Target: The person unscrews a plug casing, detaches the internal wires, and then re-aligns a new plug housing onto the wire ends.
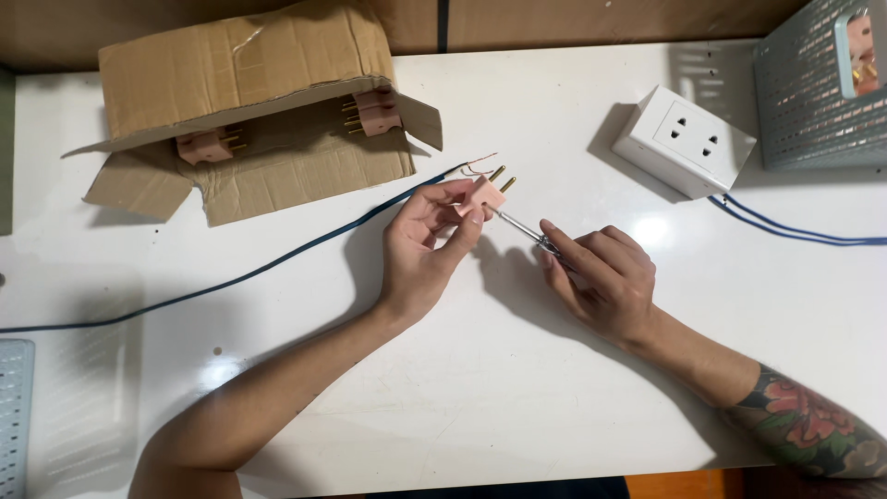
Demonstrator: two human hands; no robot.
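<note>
Just right of the torn cardboard box (249,111), the left hand (430,245) pinches a pink plug (487,192) between fingertips and thumb, brass pins turned away, apparently to steady it, while the right hand (601,277) closes around a screwdriver (522,226) whose tip meets the plug's body, with the blue cable (277,263) trailing leftward.

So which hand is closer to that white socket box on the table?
Right. The right hand sits just below-left of the white socket box, holding a screwdriver; the left hand is farther left, holding a pink plug.
</note>
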